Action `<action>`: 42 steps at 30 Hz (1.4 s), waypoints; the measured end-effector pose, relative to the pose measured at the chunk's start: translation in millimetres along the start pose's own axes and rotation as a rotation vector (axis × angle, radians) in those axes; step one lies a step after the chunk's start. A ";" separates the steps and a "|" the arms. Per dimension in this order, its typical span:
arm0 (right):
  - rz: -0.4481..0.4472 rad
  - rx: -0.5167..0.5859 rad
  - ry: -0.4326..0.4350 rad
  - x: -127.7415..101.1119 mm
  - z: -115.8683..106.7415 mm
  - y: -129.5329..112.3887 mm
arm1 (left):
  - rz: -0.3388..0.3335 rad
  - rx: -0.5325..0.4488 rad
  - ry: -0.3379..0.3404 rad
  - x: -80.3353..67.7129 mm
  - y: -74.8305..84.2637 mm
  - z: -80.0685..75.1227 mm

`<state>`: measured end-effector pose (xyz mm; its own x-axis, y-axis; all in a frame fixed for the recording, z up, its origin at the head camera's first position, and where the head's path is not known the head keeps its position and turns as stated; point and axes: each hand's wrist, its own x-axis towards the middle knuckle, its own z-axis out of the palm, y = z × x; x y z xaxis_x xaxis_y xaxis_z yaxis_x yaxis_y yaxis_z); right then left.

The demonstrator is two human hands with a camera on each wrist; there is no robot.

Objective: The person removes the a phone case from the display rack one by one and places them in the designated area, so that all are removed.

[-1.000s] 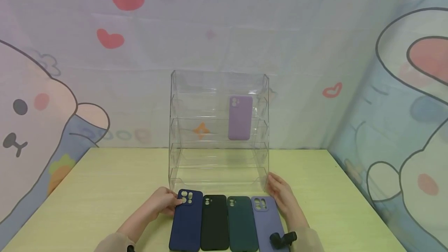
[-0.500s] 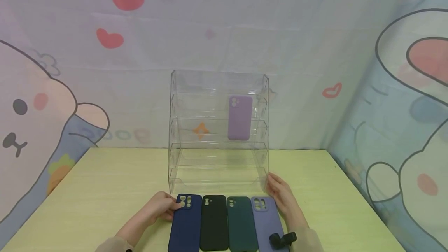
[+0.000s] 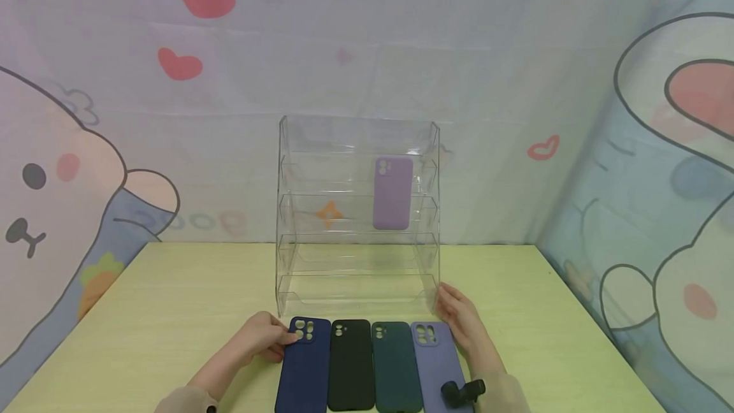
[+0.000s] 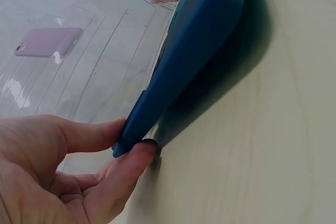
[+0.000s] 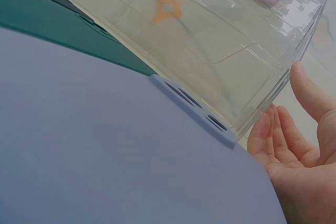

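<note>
Four phone cases lie side by side at the table's near edge: navy blue, black, dark green and periwinkle. My left hand pinches the navy case's top left corner between thumb and finger, and that edge looks slightly raised off the table. On the other side, my right hand lies open beside the periwinkle case, its relaxed fingers near the lower right corner of the clear acrylic stand.
The tiered stand holds one lilac case upright on a middle shelf, right of centre. The yellow-green table extends to both sides. A cartoon-print cloth hangs behind and around the table. A black camera mount sits on my right wrist.
The navy case's top end has come slightly toward me and sits level with the other cases; my left hand moved with it. The right hand has stayed where it was.
</note>
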<state>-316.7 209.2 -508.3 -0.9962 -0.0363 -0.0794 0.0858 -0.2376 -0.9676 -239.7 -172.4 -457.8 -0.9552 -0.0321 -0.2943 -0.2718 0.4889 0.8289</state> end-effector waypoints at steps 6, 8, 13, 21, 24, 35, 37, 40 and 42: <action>-0.006 0.009 -0.001 0.7 1.1 -0.3 | 0.004 0.025 -0.006 -0.1 -1.0 -2.3; -0.007 0.012 -0.001 0.6 1.5 -0.6 | -0.003 0.029 -0.008 -0.8 -0.4 -2.7; -0.014 0.022 -0.003 1.4 1.6 -0.6 | 0.011 0.026 -0.040 -2.6 0.6 -5.3; -0.008 0.032 0.001 1.6 2.4 -1.2 | 0.052 0.037 -0.110 -4.4 0.0 -11.0; -0.004 0.020 0.002 1.0 2.1 -1.3 | 0.063 0.048 -0.099 -4.8 1.7 -12.1; -0.008 0.021 0.002 0.5 1.3 -0.3 | 0.096 0.085 -0.058 2.6 27.7 -6.5; -0.013 0.015 0.001 0.8 1.1 0.4 | 0.115 0.075 -0.080 4.9 33.0 -3.4; -0.018 0.009 0.000 0.8 0.5 1.5 | 0.146 0.060 -0.120 8.3 41.9 0.6; -0.018 0.009 0.001 0.9 0.1 2.5 | 0.172 0.055 -0.142 10.5 48.5 2.2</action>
<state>-317.4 208.5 -510.7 -0.9976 -0.0314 -0.0623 0.0681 -0.2470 -0.9666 -262.6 -147.2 -421.7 -0.9598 0.1769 -0.2180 -0.0959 0.5231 0.8468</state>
